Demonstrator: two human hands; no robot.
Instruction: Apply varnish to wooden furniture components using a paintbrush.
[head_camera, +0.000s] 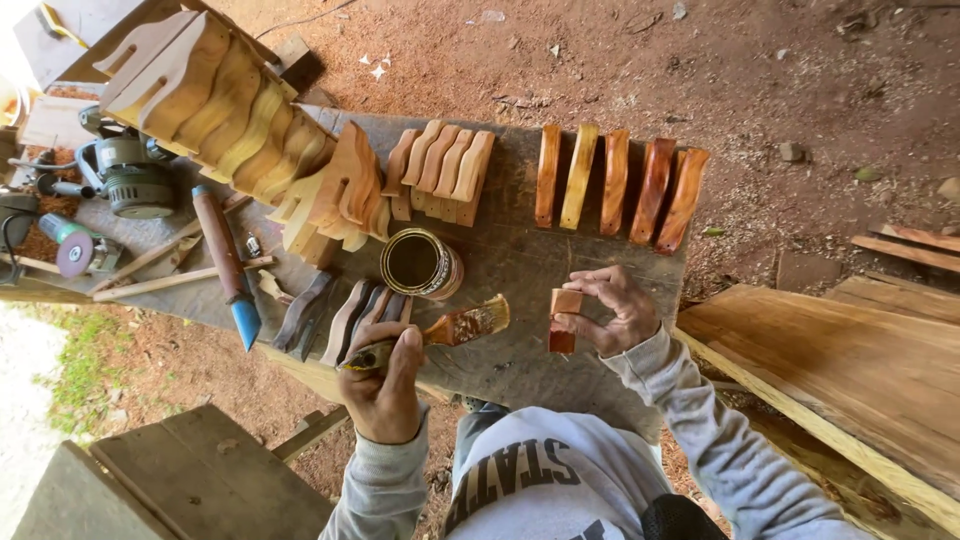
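Bare workbench (520, 250) separates brush (450, 328) from held wood piece (563, 320).

A grey workbench (520, 250) carries carved wooden pieces (615, 180) (some varnished) and a tin (420, 263).

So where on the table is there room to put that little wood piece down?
Bare tabletop lies between the tin can and the row of five glossy wood pieces, above the right hand holding the small block. The left side is crowded: stacked cutouts, tools, dark pieces beside the left hand with the brush.
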